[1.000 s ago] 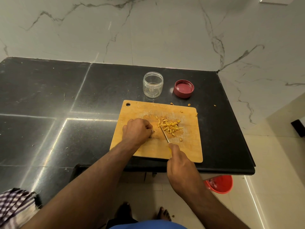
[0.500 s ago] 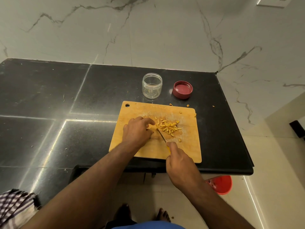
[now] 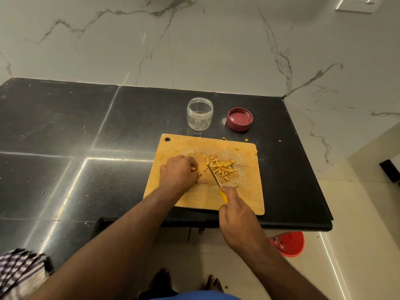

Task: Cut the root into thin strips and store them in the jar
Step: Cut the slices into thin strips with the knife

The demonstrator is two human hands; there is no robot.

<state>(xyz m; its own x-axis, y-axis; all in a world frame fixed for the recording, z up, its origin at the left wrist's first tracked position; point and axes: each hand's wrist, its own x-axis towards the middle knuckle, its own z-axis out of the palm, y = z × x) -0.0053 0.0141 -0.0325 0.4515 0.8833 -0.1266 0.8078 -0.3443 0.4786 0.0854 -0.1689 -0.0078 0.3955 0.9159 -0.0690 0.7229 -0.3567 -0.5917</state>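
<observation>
A wooden cutting board (image 3: 244, 198) lies on the black counter. On it sits a pile of yellow root strips (image 3: 223, 168). My left hand (image 3: 178, 173) rests on the board left of the pile with curled fingers pinching a small root piece (image 3: 194, 169), mostly hidden. My right hand (image 3: 237, 215) grips the yellow handle of a knife (image 3: 214, 176), whose blade points up-left, its tip at the pile's left edge. An open, clear jar (image 3: 200, 113) stands behind the board, its red lid (image 3: 239, 119) upside down to the right.
A few root bits (image 3: 246, 139) lie on the black counter (image 3: 65, 135) behind the board. The counter's right edge and front edge are close to the board. A red bucket (image 3: 289, 243) stands on the floor below. A checked cloth (image 3: 17, 269) hangs at lower left.
The knife blade has shifted slightly left toward my left hand's fingers between cuts. My left hand stays in place on the root piece. The pile is much the same.
</observation>
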